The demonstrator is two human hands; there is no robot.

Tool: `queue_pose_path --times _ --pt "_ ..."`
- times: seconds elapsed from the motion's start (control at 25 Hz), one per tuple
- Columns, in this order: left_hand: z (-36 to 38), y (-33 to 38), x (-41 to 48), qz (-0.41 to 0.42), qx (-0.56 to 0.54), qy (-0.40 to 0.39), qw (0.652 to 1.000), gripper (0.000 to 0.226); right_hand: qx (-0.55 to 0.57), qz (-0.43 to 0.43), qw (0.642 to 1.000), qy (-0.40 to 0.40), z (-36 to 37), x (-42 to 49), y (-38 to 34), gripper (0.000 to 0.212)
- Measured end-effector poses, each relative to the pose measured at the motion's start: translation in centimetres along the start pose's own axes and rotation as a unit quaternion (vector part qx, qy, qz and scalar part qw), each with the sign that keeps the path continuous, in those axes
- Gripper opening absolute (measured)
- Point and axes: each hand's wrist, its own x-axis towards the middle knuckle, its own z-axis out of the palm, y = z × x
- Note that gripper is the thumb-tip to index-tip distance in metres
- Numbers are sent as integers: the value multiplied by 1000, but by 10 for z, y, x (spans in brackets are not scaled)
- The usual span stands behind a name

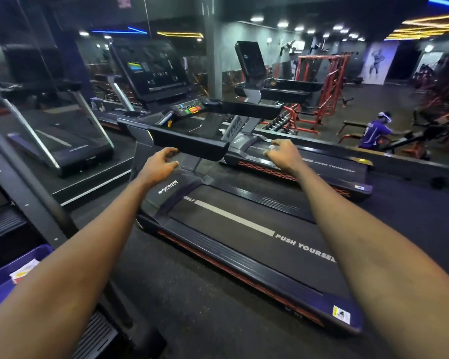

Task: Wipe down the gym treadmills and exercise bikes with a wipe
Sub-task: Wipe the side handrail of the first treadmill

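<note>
A black treadmill (244,229) stands in front of me, its belt marked "PUSH YOURSELF" and its console (156,71) lit. My left hand (162,163) hovers just below the near end of the treadmill's black handrail (189,145), fingers loosely curled and holding nothing. My right hand (283,154) reaches out to the right of that rail, over the gap toward the second treadmill. It pinches a small whitish wipe (271,149) at its fingertips. Neither hand plainly touches the machine.
A second treadmill (309,169) runs parallel on the right, and a third (62,141) stands at the left. A blue bin (0,278) holding a packet sits at the lower left. A person in a purple shirt (373,136) crouches by red racks (322,81).
</note>
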Motion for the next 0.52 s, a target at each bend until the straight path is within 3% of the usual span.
queue_pose_path --times 0.52 --pt "76 20 156 -65 56 35 996 48 6 -52 996 -78 33 234 70 46"
